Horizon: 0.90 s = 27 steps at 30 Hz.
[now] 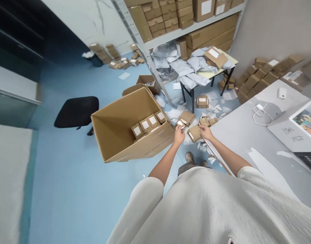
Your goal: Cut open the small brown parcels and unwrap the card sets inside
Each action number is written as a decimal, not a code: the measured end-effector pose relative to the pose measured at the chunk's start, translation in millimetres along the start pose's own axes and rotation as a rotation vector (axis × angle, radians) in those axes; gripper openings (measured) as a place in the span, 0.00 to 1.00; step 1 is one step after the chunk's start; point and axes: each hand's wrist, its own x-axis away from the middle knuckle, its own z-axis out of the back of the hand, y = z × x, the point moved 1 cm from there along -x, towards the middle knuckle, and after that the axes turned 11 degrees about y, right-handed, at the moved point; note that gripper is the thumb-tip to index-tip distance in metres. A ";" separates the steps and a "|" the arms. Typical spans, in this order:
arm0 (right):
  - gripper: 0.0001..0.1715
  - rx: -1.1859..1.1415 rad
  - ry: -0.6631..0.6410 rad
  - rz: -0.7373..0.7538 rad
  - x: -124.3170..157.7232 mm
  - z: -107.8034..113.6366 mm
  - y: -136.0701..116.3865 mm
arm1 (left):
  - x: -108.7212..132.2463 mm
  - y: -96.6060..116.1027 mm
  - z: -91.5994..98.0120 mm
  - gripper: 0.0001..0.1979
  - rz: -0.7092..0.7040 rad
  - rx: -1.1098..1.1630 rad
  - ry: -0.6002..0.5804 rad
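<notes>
My right hand [206, 132] is closed on the edge of a small flat cardboard box [194, 133], which has a white label on one side. To its left, my left hand [179, 136] has its fingers pinched together. Just at those fingertips is a small white piece [180, 123], too small to name, and I cannot tell whether it is held or lies behind. Beside my left hand stands a large open carton [155, 144], with several small labelled boxes [145, 125] lined up along its near inner side.
A grey-white desk [231, 135] with a cable [263, 115] is on my right. Cardboard boxes and paper scraps litter the floor ahead. Grey mailer bags [193, 69] cover a small table by the metal shelf [138, 37]. A black chair [76, 112] stands left of the carton.
</notes>
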 end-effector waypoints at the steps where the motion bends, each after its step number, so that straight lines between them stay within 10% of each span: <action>1: 0.17 0.000 -0.023 0.009 2.5 -8.5 -5.3 | 3.8 -4.9 8.7 0.27 0.017 -0.002 0.017; 9: 0.17 0.071 -0.166 0.098 0.4 -81.3 -64.4 | 2.0 -57.1 83.0 0.25 0.120 0.038 0.154; 21: 0.17 0.031 -0.290 0.191 10.3 -252.0 -150.8 | -30.0 -179.8 237.6 0.24 0.207 0.034 0.232; 27: 0.19 0.062 -0.328 0.136 8.5 -297.9 -164.8 | -43.7 -224.0 269.1 0.26 0.251 0.021 0.238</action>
